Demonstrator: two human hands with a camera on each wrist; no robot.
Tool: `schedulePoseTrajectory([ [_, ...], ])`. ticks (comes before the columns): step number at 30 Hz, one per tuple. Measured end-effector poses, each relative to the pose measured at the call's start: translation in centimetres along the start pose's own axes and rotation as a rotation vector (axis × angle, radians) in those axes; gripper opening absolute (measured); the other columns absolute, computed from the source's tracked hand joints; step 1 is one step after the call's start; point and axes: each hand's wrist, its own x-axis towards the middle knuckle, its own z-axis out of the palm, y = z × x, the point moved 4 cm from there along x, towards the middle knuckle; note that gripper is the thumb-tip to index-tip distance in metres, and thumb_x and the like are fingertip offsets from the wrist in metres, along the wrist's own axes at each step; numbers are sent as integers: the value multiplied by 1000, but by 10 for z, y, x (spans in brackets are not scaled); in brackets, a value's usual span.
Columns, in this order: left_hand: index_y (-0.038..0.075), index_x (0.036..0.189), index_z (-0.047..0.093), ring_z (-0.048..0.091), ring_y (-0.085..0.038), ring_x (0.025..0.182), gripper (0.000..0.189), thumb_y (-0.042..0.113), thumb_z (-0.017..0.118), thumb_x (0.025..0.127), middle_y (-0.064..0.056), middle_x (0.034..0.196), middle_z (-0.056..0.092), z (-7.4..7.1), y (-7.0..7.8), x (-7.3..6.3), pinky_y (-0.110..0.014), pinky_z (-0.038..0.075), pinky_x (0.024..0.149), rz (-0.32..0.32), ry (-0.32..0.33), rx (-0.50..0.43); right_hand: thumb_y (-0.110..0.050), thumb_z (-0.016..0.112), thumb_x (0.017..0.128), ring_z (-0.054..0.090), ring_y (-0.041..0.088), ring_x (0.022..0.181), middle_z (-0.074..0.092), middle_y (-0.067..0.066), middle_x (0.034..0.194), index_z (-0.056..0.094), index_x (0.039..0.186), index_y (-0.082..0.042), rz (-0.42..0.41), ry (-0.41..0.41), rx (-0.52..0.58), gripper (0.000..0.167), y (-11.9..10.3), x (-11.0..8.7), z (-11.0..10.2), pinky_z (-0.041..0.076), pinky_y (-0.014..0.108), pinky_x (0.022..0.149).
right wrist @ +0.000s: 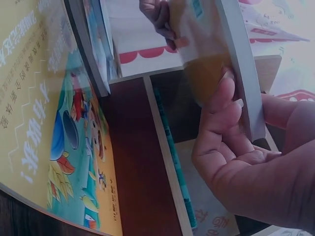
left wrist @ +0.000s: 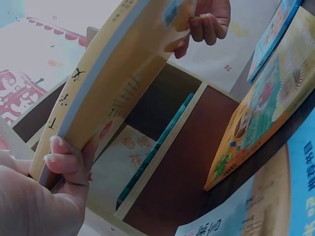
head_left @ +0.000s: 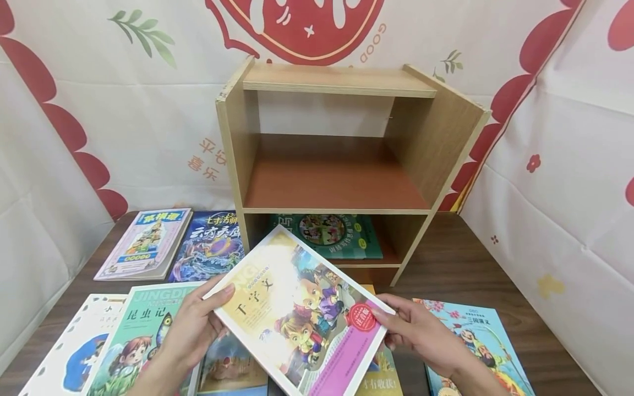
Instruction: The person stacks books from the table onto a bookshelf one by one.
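Both hands hold one paperback book, tilted in front of the shelf, its cover with cartoon children and a purple corner facing up. My left hand grips its left corner, thumb on the cover and fingers underneath. On the opposite edge, my right hand pinches it the same way. The left wrist view shows the yellow spine and back cover of the book, with the left hand at its lower end. In the right wrist view the right hand has fingers curled against the back cover and thumb on the front.
A wooden shelf stands behind, with a green book lying in its lower compartment. Several books lie left, among them a purple-bordered one, a blue one and a green-covered one. Another blue book lies right.
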Motion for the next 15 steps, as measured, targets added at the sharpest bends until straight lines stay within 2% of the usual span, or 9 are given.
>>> schedulePoseTrajectory([
  [2, 4, 131, 52, 70, -18, 71, 33, 14, 51, 100, -12, 101, 71, 1, 0, -1, -18, 40, 40, 0, 0, -10, -23, 48, 102, 55, 15, 74, 65, 16, 105, 32, 142, 6, -5, 0, 20, 52, -1, -3, 0, 49, 26, 66],
  [8, -7, 141, 35, 69, -20, 70, 49, 16, 50, 100, -13, 103, 70, 7, 2, -5, -18, 40, 40, -11, 17, 5, -21, 47, 103, 55, 13, 72, 66, 15, 107, 13, 147, 6, 9, 39, 79, 62, -5, -15, 2, 51, 26, 67],
  [11, -5, 141, 35, 69, -19, 70, 49, 16, 50, 100, -14, 103, 69, 11, 3, -9, -19, 41, 41, -19, 37, -13, -22, 47, 103, 56, 15, 73, 66, 15, 109, 10, 148, 3, 22, 66, 95, 64, -10, -20, 4, 50, 26, 69],
  [15, 1, 137, 42, 69, -21, 73, 40, 15, 50, 100, -15, 105, 68, 16, 3, -13, -20, 42, 43, -12, 58, -45, -25, 49, 102, 56, 16, 74, 65, 16, 111, 10, 148, 1, 40, 133, 98, 65, -15, -21, 4, 50, 25, 70],
])
